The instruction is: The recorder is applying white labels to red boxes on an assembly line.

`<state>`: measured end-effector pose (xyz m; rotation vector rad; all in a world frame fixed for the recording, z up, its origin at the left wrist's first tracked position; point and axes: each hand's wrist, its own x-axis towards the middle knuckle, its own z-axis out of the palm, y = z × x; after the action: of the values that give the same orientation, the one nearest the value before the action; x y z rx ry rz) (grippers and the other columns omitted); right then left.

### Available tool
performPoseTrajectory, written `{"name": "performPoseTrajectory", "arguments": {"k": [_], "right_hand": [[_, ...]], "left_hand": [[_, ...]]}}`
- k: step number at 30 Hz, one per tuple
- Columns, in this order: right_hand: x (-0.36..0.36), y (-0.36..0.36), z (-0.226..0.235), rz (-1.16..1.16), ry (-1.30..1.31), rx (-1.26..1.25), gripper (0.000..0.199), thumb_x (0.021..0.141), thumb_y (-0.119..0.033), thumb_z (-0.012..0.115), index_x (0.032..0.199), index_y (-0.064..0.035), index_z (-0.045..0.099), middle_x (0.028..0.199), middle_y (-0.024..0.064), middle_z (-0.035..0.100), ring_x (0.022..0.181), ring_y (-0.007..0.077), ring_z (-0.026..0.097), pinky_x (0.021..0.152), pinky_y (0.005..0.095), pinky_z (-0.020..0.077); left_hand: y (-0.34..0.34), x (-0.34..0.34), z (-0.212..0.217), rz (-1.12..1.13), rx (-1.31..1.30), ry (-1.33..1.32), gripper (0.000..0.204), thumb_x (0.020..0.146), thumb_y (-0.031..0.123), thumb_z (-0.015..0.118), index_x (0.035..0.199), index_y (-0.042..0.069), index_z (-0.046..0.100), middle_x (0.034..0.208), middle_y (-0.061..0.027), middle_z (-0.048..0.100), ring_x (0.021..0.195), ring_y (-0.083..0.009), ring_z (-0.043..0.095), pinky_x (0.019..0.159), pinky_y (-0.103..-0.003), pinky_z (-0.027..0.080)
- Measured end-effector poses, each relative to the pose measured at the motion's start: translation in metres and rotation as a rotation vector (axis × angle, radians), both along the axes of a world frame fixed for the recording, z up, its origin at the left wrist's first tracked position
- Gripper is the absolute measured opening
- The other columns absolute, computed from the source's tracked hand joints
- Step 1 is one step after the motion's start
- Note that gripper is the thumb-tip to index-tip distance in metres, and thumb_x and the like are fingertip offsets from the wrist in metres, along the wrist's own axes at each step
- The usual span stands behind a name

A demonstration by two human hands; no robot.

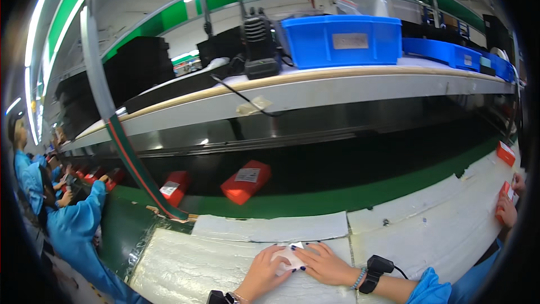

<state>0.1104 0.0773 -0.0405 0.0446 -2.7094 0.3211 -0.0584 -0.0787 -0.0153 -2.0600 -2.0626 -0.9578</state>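
Observation:
Both of my hands are together on the pale, film-covered bench top (185, 267). Between them is a small white piece (289, 255) that looks like folded paper; its exact kind cannot be made out. My left hand (264, 270) curls its fingers and thumb round the left side of the piece. My right hand (323, 264) comes from the right, its fingertips pressed on the piece's upper and right part. The fingers cover much of it.
Beyond the bench runs a dark green conveyor belt (315, 194) with red boxes (246, 182) on it. A slanted post (132, 155) stands at left. Blue bins (343, 42) and a walkie-talkie (261, 45) sit on the shelf. Co-workers in blue sleeves (76, 222) flank me; one at right holds a red box (502, 205).

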Motion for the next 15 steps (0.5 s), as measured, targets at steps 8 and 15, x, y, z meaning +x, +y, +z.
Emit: {"name": "performPoseTrajectory", "arguments": {"k": [8, 15], "right_hand": [[0.004, -0.001, 0.0, -0.026, 0.013, -0.062, 0.05, 0.091, -0.023, 0.055, 0.135, -0.0016, 0.047, 0.13, 0.0137, 0.054, 0.125, 0.0344, 0.042, 0.107, 0.0508, 0.0295], [0.005, 0.005, -0.005, -0.024, 0.013, -0.064, 0.044, 0.091, -0.024, 0.054, 0.132, -0.0057, 0.052, 0.134, 0.0116, 0.052, 0.125, 0.034, 0.043, 0.108, 0.0494, 0.0298]], "left_hand": [[0.005, 0.0, -0.017, 0.022, -0.022, -0.039, 0.041, 0.078, 0.027, 0.074, 0.105, 0.006, 0.052, 0.133, -0.0185, 0.047, 0.122, -0.0355, 0.047, 0.101, -0.043, 0.039], [0.004, 0.005, -0.013, 0.022, -0.097, -0.051, 0.042, 0.08, 0.03, 0.072, 0.107, 0.006, 0.051, 0.134, -0.019, 0.049, 0.119, -0.0337, 0.05, 0.101, -0.042, 0.039]]}}
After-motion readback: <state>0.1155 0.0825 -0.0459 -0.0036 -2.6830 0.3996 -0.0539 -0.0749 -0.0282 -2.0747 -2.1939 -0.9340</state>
